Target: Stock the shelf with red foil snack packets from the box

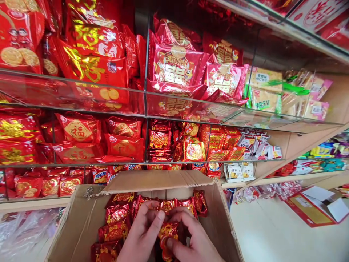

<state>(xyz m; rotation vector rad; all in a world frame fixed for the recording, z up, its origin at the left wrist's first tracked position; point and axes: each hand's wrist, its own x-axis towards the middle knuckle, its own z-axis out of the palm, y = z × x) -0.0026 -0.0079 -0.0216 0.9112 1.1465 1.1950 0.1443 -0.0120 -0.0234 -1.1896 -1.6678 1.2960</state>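
Glossy red film wrappers (116,231) with metallic gold print are being observed inside the carton (79,225); its matt brown cardboard is being noted as ragged at the far left corner. Clear, reflective shelf panels (131,102) are being recorded as smooth, plastic or glass not being distinguished. At its front edge, the bottom shelf (32,204) is being found wood-like.

Snack shop, glass-fronted shelves (188,106), rows of wrapped packets (178,65)

Pic's bright, esp. floor (267,222) at 4 o'clock; dark nr 1. Shiny glare on red packs (117,214) nr 7. Blurry nr 3.
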